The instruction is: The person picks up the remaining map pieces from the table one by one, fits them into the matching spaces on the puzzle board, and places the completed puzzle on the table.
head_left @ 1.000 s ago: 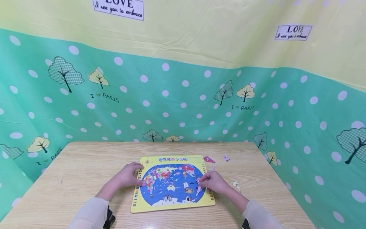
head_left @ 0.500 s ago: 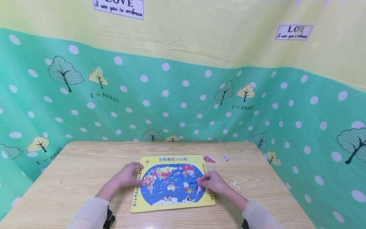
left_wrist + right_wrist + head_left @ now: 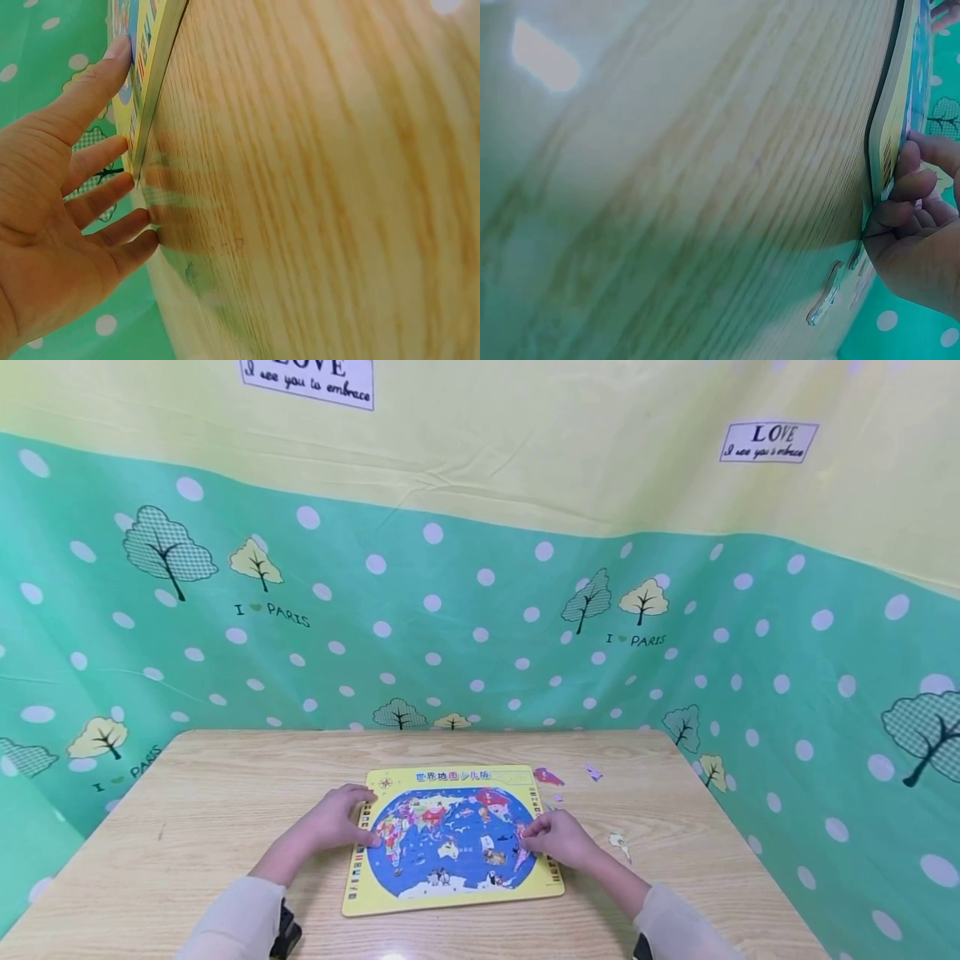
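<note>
A yellow-framed world map puzzle board (image 3: 450, 903) lies flat on the table, most of its blue map filled with coloured land pieces. My left hand (image 3: 341, 817) is at the board's left side, thumb laid over the edge onto the map. Its other fingers are spread loosely along the frame, as the left wrist view shows. At the right side of the map, my right hand (image 3: 558, 837) pinches a pink, South America-shaped puzzle piece (image 3: 522, 860) between thumb and forefinger. The fingers partly cover its upper end. In the right wrist view, the remaining fingers curl beside the board's edge.
Beyond the board's upper right corner lie a red puzzle piece (image 3: 550, 776), a small purple piece (image 3: 593, 772) and a tiny pink piece (image 3: 558, 797). A pale piece (image 3: 618, 844) lies beside the right forearm. A green polka-dot curtain (image 3: 480, 635) hangs behind the wooden table (image 3: 247, 760).
</note>
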{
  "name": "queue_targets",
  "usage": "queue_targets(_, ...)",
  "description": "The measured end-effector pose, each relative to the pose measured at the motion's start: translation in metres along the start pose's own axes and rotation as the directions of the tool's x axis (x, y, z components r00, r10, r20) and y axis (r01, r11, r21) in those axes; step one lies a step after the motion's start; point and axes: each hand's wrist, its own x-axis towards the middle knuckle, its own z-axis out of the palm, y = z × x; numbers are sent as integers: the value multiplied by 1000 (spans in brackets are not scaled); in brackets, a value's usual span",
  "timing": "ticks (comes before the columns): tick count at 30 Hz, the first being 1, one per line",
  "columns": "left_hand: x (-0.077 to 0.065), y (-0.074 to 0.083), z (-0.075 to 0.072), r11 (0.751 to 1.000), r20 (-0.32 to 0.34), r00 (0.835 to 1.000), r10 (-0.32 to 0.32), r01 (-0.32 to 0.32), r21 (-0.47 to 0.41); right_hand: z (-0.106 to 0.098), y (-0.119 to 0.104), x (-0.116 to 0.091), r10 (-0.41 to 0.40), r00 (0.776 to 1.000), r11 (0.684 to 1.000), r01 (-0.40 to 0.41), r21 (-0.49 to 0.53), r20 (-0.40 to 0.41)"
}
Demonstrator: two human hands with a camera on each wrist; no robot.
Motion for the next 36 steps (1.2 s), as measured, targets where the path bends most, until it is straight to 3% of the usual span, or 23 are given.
queue_targets(36,-2,2,0,1000,-7,1000,-3,3,6,3,-3,-3,3,1000,1000,-3,10,0)
